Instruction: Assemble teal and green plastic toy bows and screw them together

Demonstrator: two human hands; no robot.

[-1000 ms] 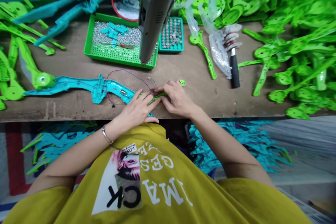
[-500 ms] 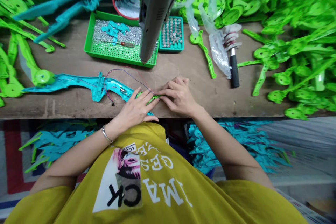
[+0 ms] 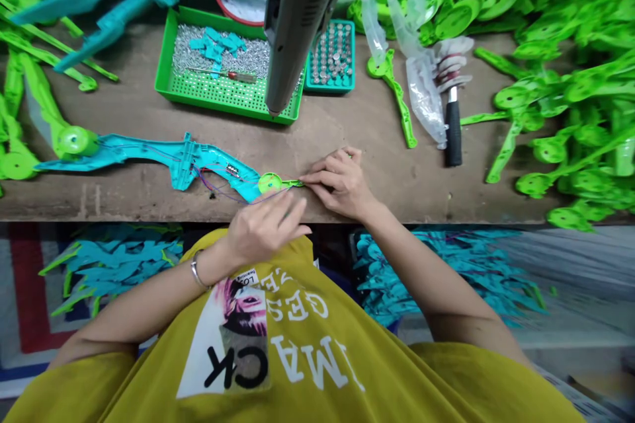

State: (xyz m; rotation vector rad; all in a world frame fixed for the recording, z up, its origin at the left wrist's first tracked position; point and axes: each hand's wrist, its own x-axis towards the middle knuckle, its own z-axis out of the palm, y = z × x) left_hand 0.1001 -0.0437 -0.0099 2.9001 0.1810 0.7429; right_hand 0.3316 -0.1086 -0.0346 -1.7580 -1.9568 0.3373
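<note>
Brown surface point(image 3: 377, 188): blurry left hand point(image 3: 268, 223), grip unclear, covers one end of long blue plastic part point(image 3: 129, 147); right hand point(image 3: 342, 185) pinches thin green plastic stick point(image 3: 290, 182).

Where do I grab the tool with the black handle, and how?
Probably best by the black handle, coming from the near side: it's straight and points that way. The lumpy head is at the far end, and plastic crowds the left.

Right hand point(image 3: 340, 184) pinching green arm point(image 3: 288, 182), left hand point(image 3: 265, 225) beside blue curved shell point(image 3: 213, 162), screw tray point(image 3: 228, 66) beyond
</note>
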